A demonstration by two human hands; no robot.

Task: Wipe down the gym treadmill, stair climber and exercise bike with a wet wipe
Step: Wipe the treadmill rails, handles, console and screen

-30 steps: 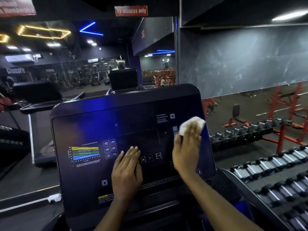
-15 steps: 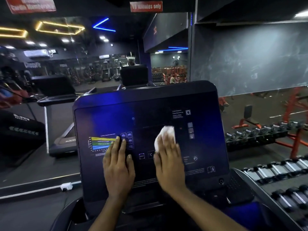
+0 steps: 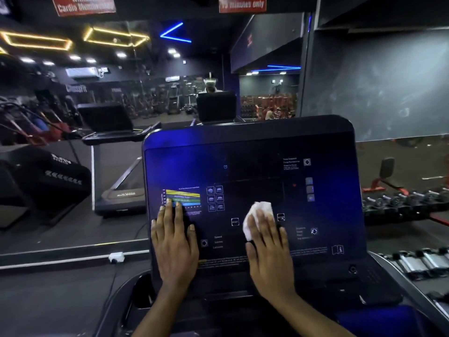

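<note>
The treadmill console [image 3: 255, 166] fills the middle of the frame, a broad dark panel tilted back toward the person, glossy and tinged blue along its upper left edge. Both hands lie on its lower half.

The right hand [image 3: 267, 254] lies flat on the wet wipe [image 3: 258, 214], fingers straight and close together. Its grip is not curled round the wipe; it presses the wipe against the panel with the palm and finger pads. The wipe is white and crumpled into a small, uneven wad. Most of it is under the hand. A bunched edge shows above the fingertips, and a strip runs down past the index-finger side. It sits in the lower centre of the console, between two small square keys, one just to its left and one just to its right.

The left hand [image 3: 176, 242] rests flat on the panel's lower left with its grip apart, fingers straight and slightly spread and holding nothing. Its fingertips reach the bottom of the striped colour chart [image 3: 183, 195], beside a block of six small icons.

Behind the console, a mirror wall [image 3: 121, 98] reflects yellow and blue ceiling lights. A red sign [image 3: 242, 4] hangs at the top centre of the frame. Racks of dumbbells [image 3: 398, 200] line the right side, and a white socket block [image 3: 116, 257] lies on the floor at lower left.
</note>
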